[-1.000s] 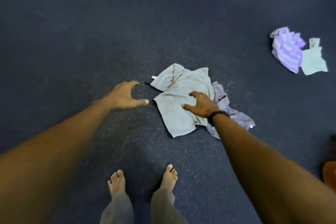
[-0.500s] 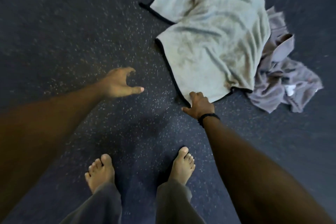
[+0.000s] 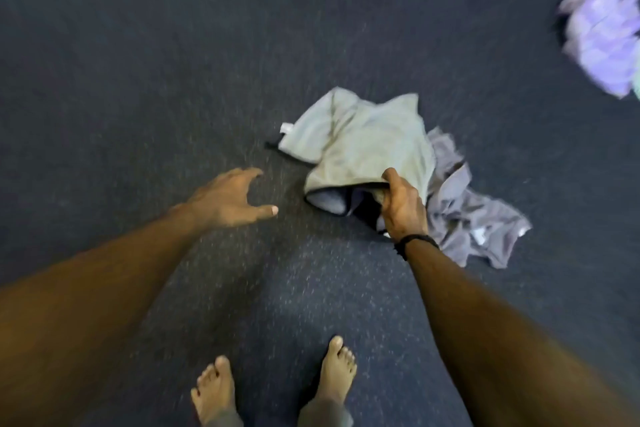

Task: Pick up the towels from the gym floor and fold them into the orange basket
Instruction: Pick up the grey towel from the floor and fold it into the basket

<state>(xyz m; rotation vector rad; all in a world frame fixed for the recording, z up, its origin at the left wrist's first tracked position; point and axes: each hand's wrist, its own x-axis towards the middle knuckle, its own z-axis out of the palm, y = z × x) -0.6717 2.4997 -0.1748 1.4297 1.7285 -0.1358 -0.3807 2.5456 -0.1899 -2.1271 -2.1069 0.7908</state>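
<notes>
A pale grey-green towel [image 3: 363, 142] lies crumpled on the dark gym floor in the middle of the head view. My right hand [image 3: 403, 206] grips its near edge and holds that edge lifted off the floor, so the darker underside shows. A grey-purple towel [image 3: 474, 218] lies partly under it, to the right. My left hand [image 3: 230, 199] hovers to the left of the towel with fingers spread, holding nothing. The orange basket is out of view.
A purple striped towel [image 3: 602, 45] lies blurred at the far right, with a sliver of a pale green cloth beside it at the frame edge. My bare feet [image 3: 277, 385] stand at the bottom of the view. Dark speckled floor [image 3: 173, 45] surrounds everything.
My right hand has closed on the pale towel's near edge and raised it off the floor. The camera has pulled back and up. My left hand stays spread at the left.
</notes>
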